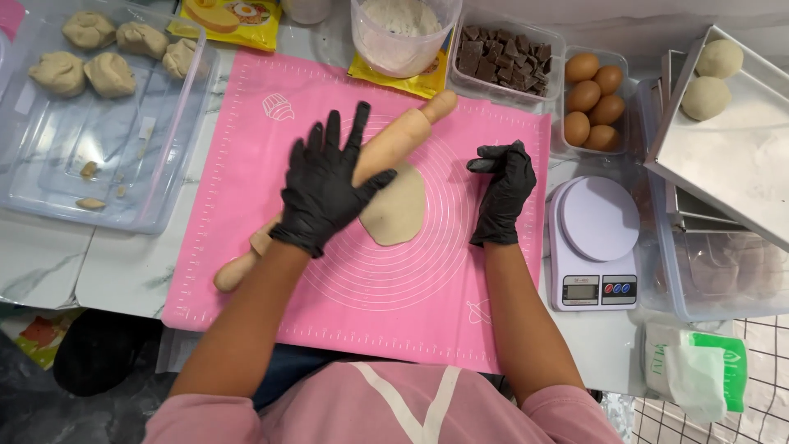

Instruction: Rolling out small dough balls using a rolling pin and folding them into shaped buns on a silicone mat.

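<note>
One flat pale dough oval lies under the wooden rolling pin

mat on counter | dough disc at mat centre, rolling pin lying slantwise over it | left hand flat on pin | right hand on mat just right of disc | dough-ball tub left of mat | scale right | flour jug, chocolate box, eggs behind
</note>
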